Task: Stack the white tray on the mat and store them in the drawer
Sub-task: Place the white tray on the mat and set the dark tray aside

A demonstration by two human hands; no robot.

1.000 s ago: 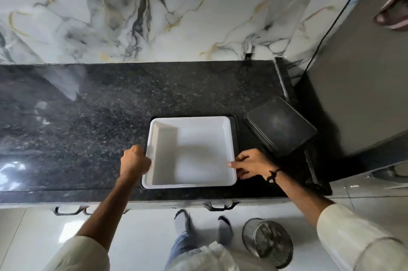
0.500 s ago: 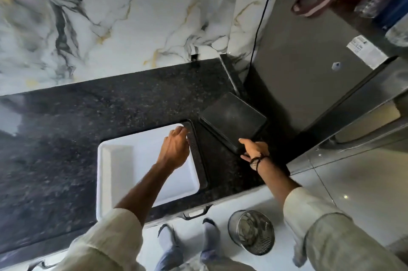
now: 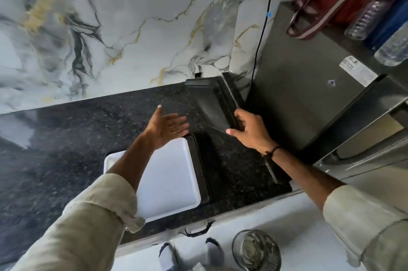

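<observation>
Wall (image 3: 110, 28): glossy marble-look slab at the far side, white with grey and gold veins.
Counter (image 3: 66, 149): black speckled stone, polished, running left to right, its near edge above the pale floor.
Steel cabinet (image 3: 298, 98): brushed grey metal box at the right end of the counter, a black cable hanging down beside it.
White tray (image 3: 172, 182): smooth, shallow, rectangular with rounded corners, lying flat on the mat at the counter's near edge; it sits below and just near of the left hand, its left part hidden by the left forearm.
Mat (image 3: 199, 167): dark and ribbed, showing as a narrow strip along the tray's right and far edges.
Black tray (image 3: 212, 105): thin dark rectangular piece with a raised rim, tilted up off the counter, at the far right by the steel cabinet.
Right hand (image 3: 251, 131): clamped on the black tray's near end, thumb on top and fingers wrapped underneath; a dark band on the wrist.
Left hand (image 3: 167, 126): open, palm facing right, fingers spread and holding nothing, hovering above the white tray's far right corner, just left of the black tray.
Drawer handle (image 3: 198, 230): small black metal loop on the white front below the counter edge.
Steel bin (image 3: 257, 251): round, shiny, on the floor at near right.
</observation>
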